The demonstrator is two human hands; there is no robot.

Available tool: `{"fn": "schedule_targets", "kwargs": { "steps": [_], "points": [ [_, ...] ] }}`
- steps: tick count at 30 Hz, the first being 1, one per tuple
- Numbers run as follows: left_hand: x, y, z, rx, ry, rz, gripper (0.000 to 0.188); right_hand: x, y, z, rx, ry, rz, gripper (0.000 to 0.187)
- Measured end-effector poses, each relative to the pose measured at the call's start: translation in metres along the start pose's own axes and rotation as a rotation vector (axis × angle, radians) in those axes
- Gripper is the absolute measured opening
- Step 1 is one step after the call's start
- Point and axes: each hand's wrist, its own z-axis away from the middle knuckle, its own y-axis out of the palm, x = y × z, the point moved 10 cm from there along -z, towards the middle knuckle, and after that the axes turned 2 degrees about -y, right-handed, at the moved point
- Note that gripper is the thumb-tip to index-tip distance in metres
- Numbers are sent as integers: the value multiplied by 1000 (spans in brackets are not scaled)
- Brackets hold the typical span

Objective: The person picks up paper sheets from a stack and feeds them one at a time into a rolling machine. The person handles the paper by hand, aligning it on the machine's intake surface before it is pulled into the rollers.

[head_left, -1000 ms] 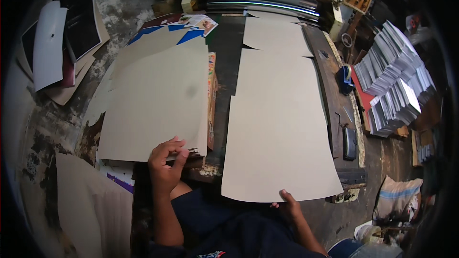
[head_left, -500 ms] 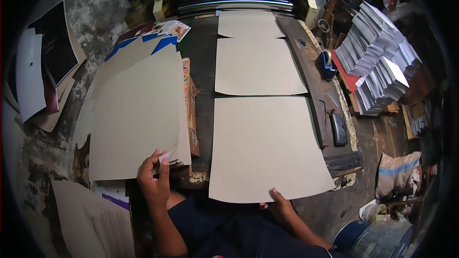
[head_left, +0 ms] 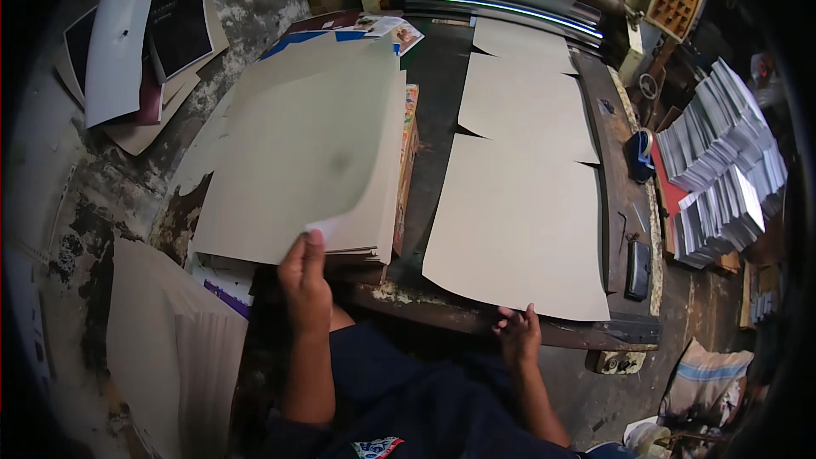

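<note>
My left hand point(head_left: 308, 289) pinches the near right corner of a large cream paper sheet point(head_left: 293, 136), curling it up off a thick stack point(head_left: 387, 212) of like sheets. On the dark table, more cream sheets lie in a row leading to a roller machine point(head_left: 510, 10). They sit edge to edge or slightly overlapping; which I cannot tell. Just below the front edge of the nearest sheet point(head_left: 523, 229) is my right hand point(head_left: 520, 340), its fingers apart and nothing held.
Right of the row are a tape dispenser point(head_left: 640, 155), a black case point(head_left: 637, 270) and piled white paper bundles point(head_left: 718, 166). Leaning sheets point(head_left: 144, 331) stand at lower left. Dark and white prints point(head_left: 119, 51) lie at far left. A striped sack point(head_left: 707, 381) sits at lower right.
The row of sheets has moved toward the rollers. My right hand has let go of the nearest sheet. My left hand has raised the stack sheet's corner higher. The whole view has shifted.
</note>
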Motion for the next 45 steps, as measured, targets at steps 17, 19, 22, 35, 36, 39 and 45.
{"fn": "schedule_targets", "kwargs": {
  "steps": [17,19,22,35,36,39,45],
  "points": [
    [-61,91,60,594,713,-659,42,64,36,35,128,-51,106,25],
    [-53,76,30,282,657,-862,54,50,20,34,117,-21,161,28],
    [-31,63,12,170,537,-865,52,33,12,41,102,25,228,32],
    [17,41,-37,160,-131,-304,36,13,5,42,-9,108,213,35],
    [17,38,-34,148,-123,-324,36,8,0,42,5,121,202,36],
    [14,37,-34,141,-72,-382,35,10,5,44,80,122,239,37],
    [-21,41,-19,11,208,-409,39,-4,6,61,215,147,211,44]
  ]
}}
